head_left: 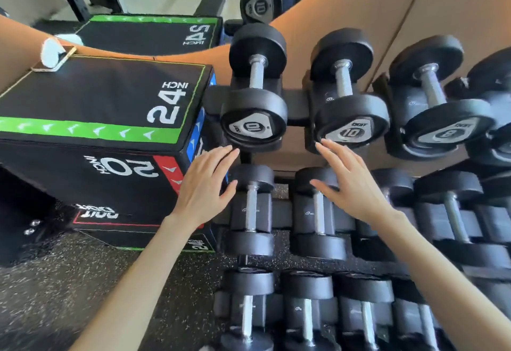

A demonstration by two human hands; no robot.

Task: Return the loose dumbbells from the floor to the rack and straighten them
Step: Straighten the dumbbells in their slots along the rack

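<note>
A three-tier dumbbell rack (297, 107) holds black dumbbells with steel handles. On the top tier, the leftmost dumbbell (255, 89) and the one beside it (347, 96) both show a "10" end cap. My left hand (206, 184) is open, fingers spread, its fingertips just under the front head of the leftmost dumbbell. My right hand (349, 182) is open too, fingertips at the lower edge of the second dumbbell's front head. Neither hand holds anything. More dumbbells fill the middle tier (251, 209) and the bottom tier (249, 306).
A black plyo box (105, 118) marked 24 and 20 inch stands tight against the rack's left end. A mirror behind the rack reflects the box and a person. Speckled rubber floor (83, 281) lies at lower left. A phone (54, 56) rests on the box.
</note>
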